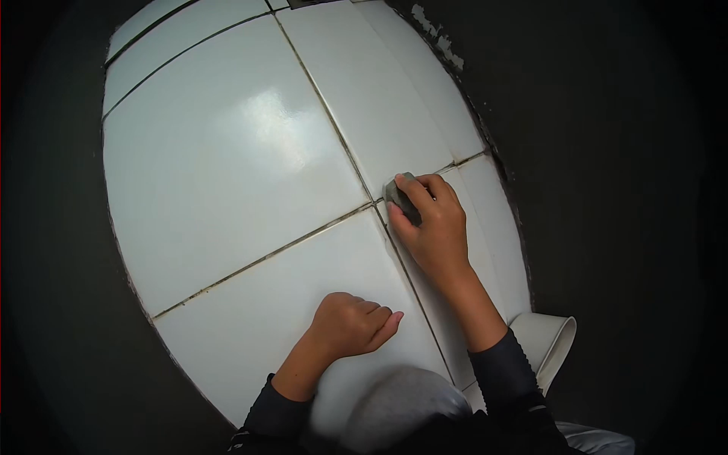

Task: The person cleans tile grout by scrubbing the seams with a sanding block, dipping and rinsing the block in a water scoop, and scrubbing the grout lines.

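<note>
White tiles with dark joints between them fill the middle of the view. My right hand grips a dark grey block and holds it against the tiles, just right of where the joints cross. The fingers cover part of the block. Lower down and to the left, my left hand is curled closed over the white tile; whether anything is inside it is hidden.
A white container with an open rim stands by my right forearm. Dark grey surface borders the tiles on both sides. Light flakes lie near the upper right edge. Grey cloth shows at the bottom.
</note>
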`<state>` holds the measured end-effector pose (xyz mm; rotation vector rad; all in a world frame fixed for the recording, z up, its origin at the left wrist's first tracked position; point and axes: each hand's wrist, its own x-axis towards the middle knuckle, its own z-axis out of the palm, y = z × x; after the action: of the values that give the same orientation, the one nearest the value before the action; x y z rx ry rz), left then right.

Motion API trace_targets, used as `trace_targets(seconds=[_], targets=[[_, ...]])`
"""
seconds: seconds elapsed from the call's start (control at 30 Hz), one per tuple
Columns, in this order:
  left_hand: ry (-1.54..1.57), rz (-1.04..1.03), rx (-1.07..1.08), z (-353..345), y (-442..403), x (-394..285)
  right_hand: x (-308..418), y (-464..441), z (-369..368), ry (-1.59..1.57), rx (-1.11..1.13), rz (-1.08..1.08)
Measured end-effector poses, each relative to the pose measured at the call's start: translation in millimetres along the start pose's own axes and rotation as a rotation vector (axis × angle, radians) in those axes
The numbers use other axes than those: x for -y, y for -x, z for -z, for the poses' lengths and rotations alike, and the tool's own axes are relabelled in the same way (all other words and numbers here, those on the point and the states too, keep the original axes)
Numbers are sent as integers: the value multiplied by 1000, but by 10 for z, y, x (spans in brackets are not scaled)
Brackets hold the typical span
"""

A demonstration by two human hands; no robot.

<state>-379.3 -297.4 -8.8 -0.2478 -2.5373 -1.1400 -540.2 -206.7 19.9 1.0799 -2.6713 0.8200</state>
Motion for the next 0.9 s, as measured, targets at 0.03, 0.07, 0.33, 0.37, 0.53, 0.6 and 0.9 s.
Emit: trace_targets(seconds=[0.03, 0.07, 0.33, 0.37, 0.53, 0.6, 0.9], targets=[[-2, 1, -5, 1, 3, -2, -16, -13, 9, 2, -2, -36], [-3, 5, -9, -4, 3, -4, 23, -4, -23, 61, -38, -9], [-4, 5, 4, 6, 4, 0, -152, -81, 122, 5, -9, -175], [-4, 7, 3, 1, 9, -5, -203, -113, 126, -3, -53, -195], [0, -22, 18, -19, -2, -32, 41, -4, 25, -24, 32, -26], [1, -20, 20, 16, 10, -1, -165, -59, 96, -34, -10, -112], [12, -6, 21, -11, 5, -9, -252, -84, 159, 31, 47, -82]])
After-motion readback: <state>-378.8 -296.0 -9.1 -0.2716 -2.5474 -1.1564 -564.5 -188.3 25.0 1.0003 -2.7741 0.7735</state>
